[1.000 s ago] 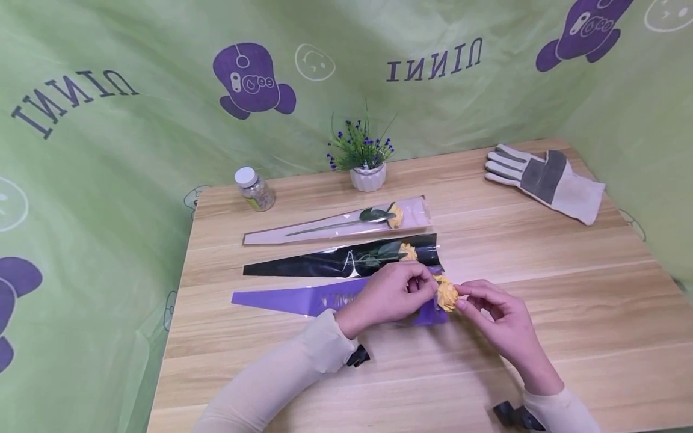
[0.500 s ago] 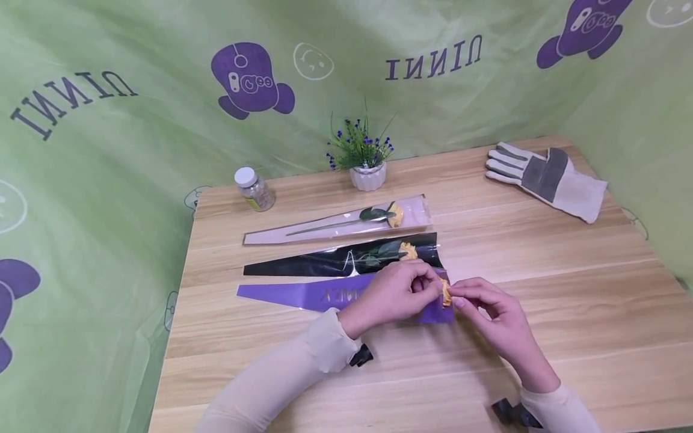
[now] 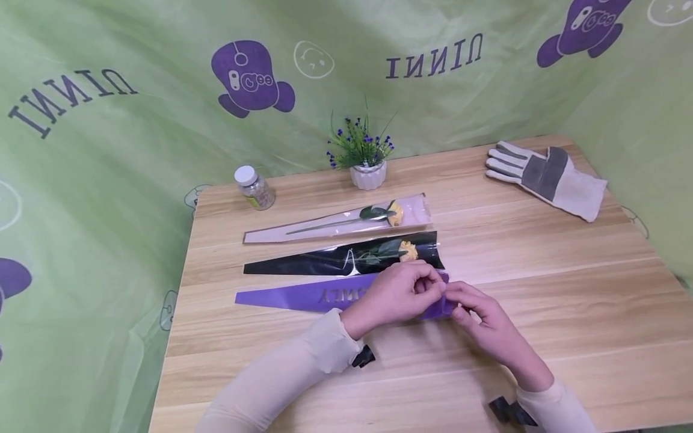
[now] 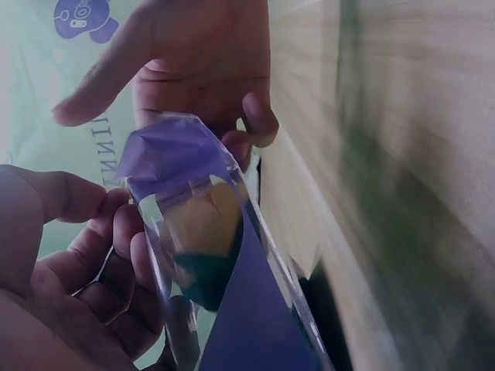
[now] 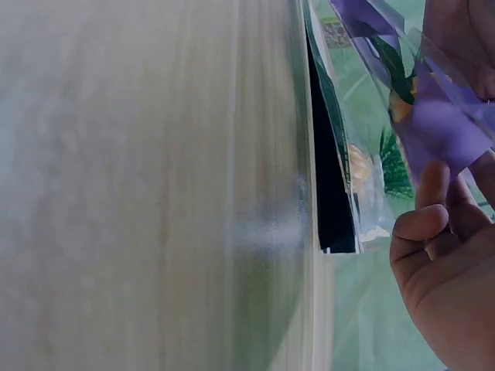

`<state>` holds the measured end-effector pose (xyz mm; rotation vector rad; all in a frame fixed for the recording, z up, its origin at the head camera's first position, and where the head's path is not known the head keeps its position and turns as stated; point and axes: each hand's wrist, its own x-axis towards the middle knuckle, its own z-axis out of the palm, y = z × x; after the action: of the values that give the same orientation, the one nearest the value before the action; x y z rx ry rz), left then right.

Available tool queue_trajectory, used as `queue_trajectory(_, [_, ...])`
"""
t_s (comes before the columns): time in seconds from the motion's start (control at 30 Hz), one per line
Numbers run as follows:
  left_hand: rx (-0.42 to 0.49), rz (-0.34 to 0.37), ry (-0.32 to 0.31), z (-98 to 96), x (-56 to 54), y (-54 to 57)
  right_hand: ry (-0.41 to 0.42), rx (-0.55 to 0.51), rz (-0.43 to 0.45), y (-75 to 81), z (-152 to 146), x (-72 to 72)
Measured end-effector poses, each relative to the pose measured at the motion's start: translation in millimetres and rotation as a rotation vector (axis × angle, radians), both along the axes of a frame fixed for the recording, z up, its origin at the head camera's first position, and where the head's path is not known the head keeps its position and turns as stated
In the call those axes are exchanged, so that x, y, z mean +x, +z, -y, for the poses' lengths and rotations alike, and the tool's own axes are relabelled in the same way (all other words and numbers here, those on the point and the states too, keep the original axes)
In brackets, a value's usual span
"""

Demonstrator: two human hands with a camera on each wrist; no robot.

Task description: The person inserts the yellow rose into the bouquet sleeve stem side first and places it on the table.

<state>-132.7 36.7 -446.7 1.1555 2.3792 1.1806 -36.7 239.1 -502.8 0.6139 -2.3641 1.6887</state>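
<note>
A purple flower sleeve (image 3: pixel 287 297) with a clear front lies nearest me on the table, its wide end raised at my hands. Inside it, a yellow rose (image 4: pixel 207 220) with a dark green leaf shows through the film in the left wrist view; my hands hide this flower in the head view. My left hand (image 3: pixel 400 291) pinches the sleeve's film edge between thumb and index finger. At the sleeve's mouth, my right hand (image 3: pixel 489 325) has its fingers against the wide end. Its thumb stands apart from the fingers, with no pinch visible.
Beyond the purple sleeve lie a black sleeve (image 3: pixel 303 263) and a pale pink sleeve (image 3: pixel 271 235), each with a yellow rose. Along the back are a white-capped bottle (image 3: pixel 257 192), a potted plant (image 3: pixel 369 175) and a work glove (image 3: pixel 547 180). A green curtain (image 3: pixel 162 150) surrounds the table.
The yellow rose has slid left into the purple sleeve, out of sight in the head view. My right hand has followed it slightly left and let go; the left hand has barely moved.
</note>
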Motion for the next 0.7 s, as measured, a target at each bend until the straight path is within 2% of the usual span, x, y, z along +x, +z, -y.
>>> queue_trajectory(0.1, [-0.009, 0.003, 0.013, -3.0, 0.2, -3.2, -0.036, 0.057, -0.006, -1.3, 1.1, 0.2])
queue_trajectory(0.3, [-0.023, 0.016, 0.057, -8.9, -0.8, -10.3, -0.266, 0.221, 0.006, 2.3, 1.2, 2.8])
queue_trajectory(0.47, [-0.039, 0.01, 0.078, -13.7, -0.7, -17.1, -0.317, 0.266, -0.024, 3.7, 0.6, 2.1])
queue_trajectory(0.53, [-0.06, -0.022, 0.085, -12.4, -0.2, -19.5, -0.323, 0.272, -0.023, 3.2, 0.3, 1.3])
queue_trajectory(0.6, [-0.095, -0.089, 0.074, -6.5, 1.2, -22.3, -0.331, 0.276, -0.01, 2.2, -0.6, 0.7])
queue_trajectory(0.7, [-0.177, -0.27, 0.025, 13.1, 6.1, -26.8, -0.345, 0.295, 0.026, 1.1, -3.1, 0.4])
